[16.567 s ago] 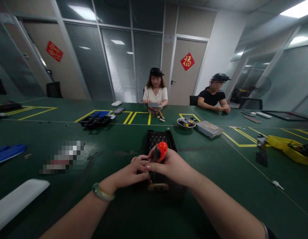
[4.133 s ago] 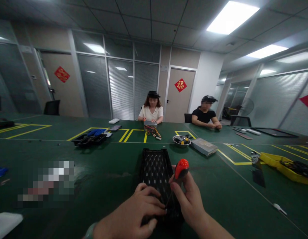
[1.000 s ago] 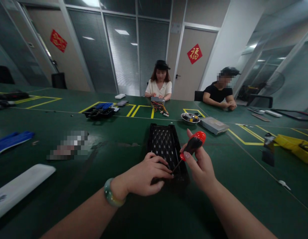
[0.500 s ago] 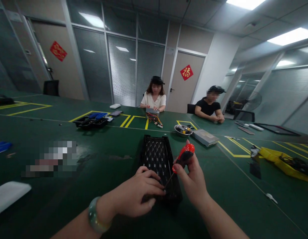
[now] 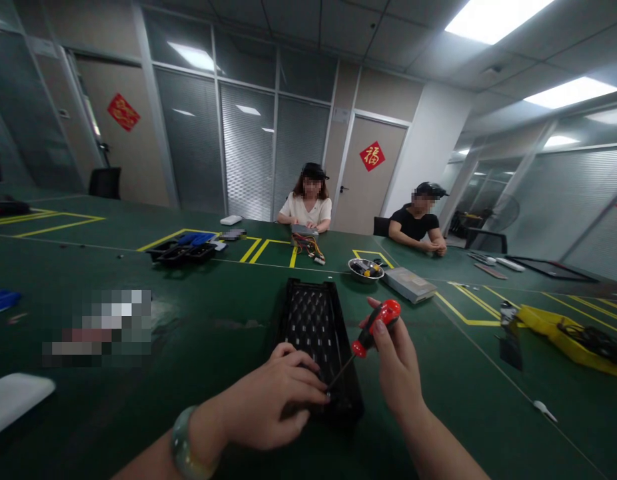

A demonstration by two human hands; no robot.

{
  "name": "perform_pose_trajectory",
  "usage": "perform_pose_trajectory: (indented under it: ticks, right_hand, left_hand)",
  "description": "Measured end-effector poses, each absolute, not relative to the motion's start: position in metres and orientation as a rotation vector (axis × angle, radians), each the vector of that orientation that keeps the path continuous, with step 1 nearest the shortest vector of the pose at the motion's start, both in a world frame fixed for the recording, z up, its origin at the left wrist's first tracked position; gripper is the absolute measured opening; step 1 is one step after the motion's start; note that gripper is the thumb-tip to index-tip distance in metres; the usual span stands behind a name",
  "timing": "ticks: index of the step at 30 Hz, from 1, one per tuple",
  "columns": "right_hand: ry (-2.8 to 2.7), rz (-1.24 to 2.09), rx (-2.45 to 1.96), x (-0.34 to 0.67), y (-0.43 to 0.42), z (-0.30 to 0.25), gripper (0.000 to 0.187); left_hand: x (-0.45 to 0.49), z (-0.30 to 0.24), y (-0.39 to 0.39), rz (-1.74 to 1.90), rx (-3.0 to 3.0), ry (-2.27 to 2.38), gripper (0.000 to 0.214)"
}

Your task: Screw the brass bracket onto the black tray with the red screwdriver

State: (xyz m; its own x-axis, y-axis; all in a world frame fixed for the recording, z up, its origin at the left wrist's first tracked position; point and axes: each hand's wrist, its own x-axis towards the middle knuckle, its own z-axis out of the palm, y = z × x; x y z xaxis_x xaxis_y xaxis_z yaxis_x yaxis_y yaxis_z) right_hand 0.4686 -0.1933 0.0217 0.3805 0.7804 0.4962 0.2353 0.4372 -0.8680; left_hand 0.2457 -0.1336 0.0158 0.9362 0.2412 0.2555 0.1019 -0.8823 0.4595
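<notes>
A long black perforated metal case [image 5: 311, 320] lies lengthwise on the green table in front of me. My left hand [image 5: 268, 403] presses down on its near end, fingers curled over the top and pinched at the tool's tip. My right hand [image 5: 396, 363] is closed round the red and black handle of a screwdriver [image 5: 371, 330]. The shaft slants down and left, and its tip meets the case right by my left fingertips. A green bangle sits on my left wrist.
Two people sit across the table; one has a grey unit with coloured wires [image 5: 308, 240]. Between us stand a metal bowl [image 5: 365, 268], a flat grey drive [image 5: 410, 283] and a black tray [image 5: 181, 252]. A yellow tray [image 5: 571, 330] lies at right, a white object [image 5: 13, 400] at near left.
The screwdriver's handle has tipped a little further right and down, its tip staying at the case. My left hand keeps its hold. The view has tilted upward slightly.
</notes>
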Motion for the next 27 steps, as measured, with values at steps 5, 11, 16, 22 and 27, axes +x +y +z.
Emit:
perform_pose_trajectory:
  ticks: [5,11,16,22,27]
  right_hand:
    - [-1.029,0.403,-1.115,0.473,-0.192,0.024,0.043]
    - [-0.871,0.403,-1.031,0.482,-0.183,0.02,0.043]
    - [-0.811,0.444,-0.979,0.485,-0.176,0.015,0.038]
    - [-1.053,0.434,-1.108,0.487,-0.164,0.002,0.046]
    - [-1.316,0.479,-1.153,0.487,-0.153,-0.015,0.048]
  left_hand:
    - [0.245,0.015,-0.133,0.432,2.638,0.257,0.05]
    - [0.242,0.014,-0.133,0.485,2.632,0.246,0.045]
    - [0.241,0.014,-0.131,0.493,2.646,0.258,0.04]
    - [0.242,0.01,-0.128,0.628,2.667,0.401,0.03]
    - [0.243,-0.001,-0.119,0.826,2.597,0.732,0.025]
